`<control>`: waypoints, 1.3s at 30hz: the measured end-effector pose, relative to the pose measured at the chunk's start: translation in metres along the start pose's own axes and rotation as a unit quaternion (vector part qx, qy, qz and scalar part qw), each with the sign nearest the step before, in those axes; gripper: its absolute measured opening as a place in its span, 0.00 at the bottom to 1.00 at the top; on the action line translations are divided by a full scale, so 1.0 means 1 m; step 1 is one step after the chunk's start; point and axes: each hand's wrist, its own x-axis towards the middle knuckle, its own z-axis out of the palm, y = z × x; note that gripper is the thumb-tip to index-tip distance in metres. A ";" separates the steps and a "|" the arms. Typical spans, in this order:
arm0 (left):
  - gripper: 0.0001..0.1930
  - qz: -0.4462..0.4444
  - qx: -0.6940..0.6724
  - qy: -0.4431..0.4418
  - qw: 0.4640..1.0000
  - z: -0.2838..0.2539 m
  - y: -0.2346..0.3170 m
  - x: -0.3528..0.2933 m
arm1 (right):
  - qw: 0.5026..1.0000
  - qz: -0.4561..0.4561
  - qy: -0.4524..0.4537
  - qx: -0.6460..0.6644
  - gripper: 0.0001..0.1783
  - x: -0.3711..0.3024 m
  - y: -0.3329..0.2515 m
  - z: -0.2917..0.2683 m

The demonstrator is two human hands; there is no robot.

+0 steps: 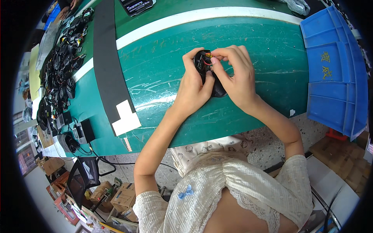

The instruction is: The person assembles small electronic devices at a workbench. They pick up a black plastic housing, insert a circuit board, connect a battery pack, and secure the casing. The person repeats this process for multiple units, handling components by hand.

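Note:
Over the green bench top, my left hand [193, 86] is closed around a black, rounded plastic housing [220, 91]. The housing's upper end is open, with thin red and yellow wires [208, 55] coming out of it. My right hand [239, 75] pinches at these wires with thumb and forefinger, close to the housing's edge. Whether a small plug sits between those fingertips is too small to make out. Part of the housing is hidden behind both hands.
A long black mat strip [104, 58] with white paper pieces [127, 119] lies left. Beyond it stretches a heap of black wired units [62, 77]. A blue plastic bin [330, 97] stands right, a phone [136, 6] at the back. Another person's hand [63, 13] shows far left.

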 end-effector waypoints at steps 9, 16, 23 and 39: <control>0.27 0.022 0.063 0.001 0.998 0.003 0.001 -0.003 | 1.000 0.028 -0.007 0.010 0.07 -0.001 -0.005 -0.002; 0.27 0.017 0.059 0.010 0.998 0.003 0.006 -0.002 | 0.999 -0.044 0.015 -0.024 0.09 -0.006 -0.004 0.003; 0.26 0.074 0.049 0.027 0.996 0.006 -0.002 -0.002 | 0.999 -0.047 0.008 0.024 0.11 -0.011 -0.007 0.006; 0.25 0.005 -0.102 0.007 0.995 0.005 0.002 -0.001 | 0.998 -0.013 0.018 0.057 0.11 -0.014 -0.009 0.007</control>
